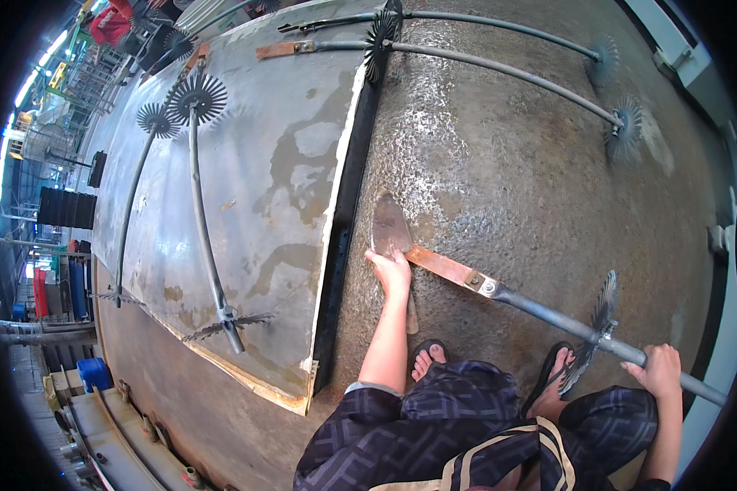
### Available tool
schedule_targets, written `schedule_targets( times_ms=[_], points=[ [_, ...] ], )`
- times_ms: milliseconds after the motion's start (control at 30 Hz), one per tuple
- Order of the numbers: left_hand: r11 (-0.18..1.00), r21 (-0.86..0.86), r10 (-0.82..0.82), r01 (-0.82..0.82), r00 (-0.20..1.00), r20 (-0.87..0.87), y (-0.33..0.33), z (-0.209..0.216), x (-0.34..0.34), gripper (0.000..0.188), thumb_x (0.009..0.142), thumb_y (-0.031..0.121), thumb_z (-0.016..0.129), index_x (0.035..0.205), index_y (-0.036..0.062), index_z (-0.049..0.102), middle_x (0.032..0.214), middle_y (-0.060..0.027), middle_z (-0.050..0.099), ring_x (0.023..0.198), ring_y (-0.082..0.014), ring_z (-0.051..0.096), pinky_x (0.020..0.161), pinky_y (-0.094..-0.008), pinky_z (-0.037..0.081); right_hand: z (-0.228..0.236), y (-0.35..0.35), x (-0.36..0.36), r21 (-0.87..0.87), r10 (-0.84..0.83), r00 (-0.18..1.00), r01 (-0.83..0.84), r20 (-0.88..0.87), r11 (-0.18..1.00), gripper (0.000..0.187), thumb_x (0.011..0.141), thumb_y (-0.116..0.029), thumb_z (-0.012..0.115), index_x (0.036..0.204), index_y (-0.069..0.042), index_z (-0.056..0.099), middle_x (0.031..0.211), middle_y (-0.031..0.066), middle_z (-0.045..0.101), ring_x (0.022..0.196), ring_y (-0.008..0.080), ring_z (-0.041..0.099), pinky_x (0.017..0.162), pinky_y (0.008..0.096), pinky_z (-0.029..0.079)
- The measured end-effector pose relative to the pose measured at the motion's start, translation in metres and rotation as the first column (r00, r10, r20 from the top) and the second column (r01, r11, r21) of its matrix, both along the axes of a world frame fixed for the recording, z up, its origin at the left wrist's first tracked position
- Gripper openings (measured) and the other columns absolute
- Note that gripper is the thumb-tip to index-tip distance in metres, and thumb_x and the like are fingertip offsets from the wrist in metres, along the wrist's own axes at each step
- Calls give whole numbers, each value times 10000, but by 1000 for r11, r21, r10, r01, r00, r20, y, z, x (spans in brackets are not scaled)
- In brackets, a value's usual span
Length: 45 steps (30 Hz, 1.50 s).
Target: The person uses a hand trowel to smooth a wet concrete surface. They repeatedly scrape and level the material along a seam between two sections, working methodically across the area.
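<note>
My right hand (659, 370) is wrapped round a grey metal rod (549, 317) at the lower right. The rod slants up to the left and ends in a flat copper strip (440, 265), bolted on. A fan of thin dark metal blades (602, 327) rings the rod just left of that hand. My left hand (391, 268) grips a flat, round-tipped grey-brown piece (391, 222) beside the copper strip's free end. Its exact kind, and whether it touches the copper, I cannot tell. A narrow strip (413, 313) shows behind my left wrist, perhaps part of the same piece.
On the left is a large grey-topped table (287, 180) with wet patches. Similar bladed rods (198, 176) rest on it; two more (508, 78) reach from its far edge over the wet concrete floor (499, 180). My sandalled feet are below. A blue container (94, 374) stands lower left.
</note>
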<state>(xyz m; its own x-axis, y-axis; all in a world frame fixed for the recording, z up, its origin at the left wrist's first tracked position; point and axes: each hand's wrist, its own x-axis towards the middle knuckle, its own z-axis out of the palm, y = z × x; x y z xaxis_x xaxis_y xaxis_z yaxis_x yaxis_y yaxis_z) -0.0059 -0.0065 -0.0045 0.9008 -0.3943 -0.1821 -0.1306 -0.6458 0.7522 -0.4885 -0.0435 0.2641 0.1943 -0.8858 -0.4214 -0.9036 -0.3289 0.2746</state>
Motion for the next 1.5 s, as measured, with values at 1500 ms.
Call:
schedule_targets(
  times_ms=[1500],
  points=[
    [838, 320, -433, 442, 895, -102, -1, -21, 66, 860, 799, 38, 538, 1441, 217, -5, 882, -249, 626, 584, -302, 634, 517, -405, 523, 4, -11, 1, -36, -42, 996, 40, -75, 999, 284, 540, -241, 786, 619, -33, 610, 667, 168, 597, 713, 327, 587, 681, 413, 463]
  ],
)
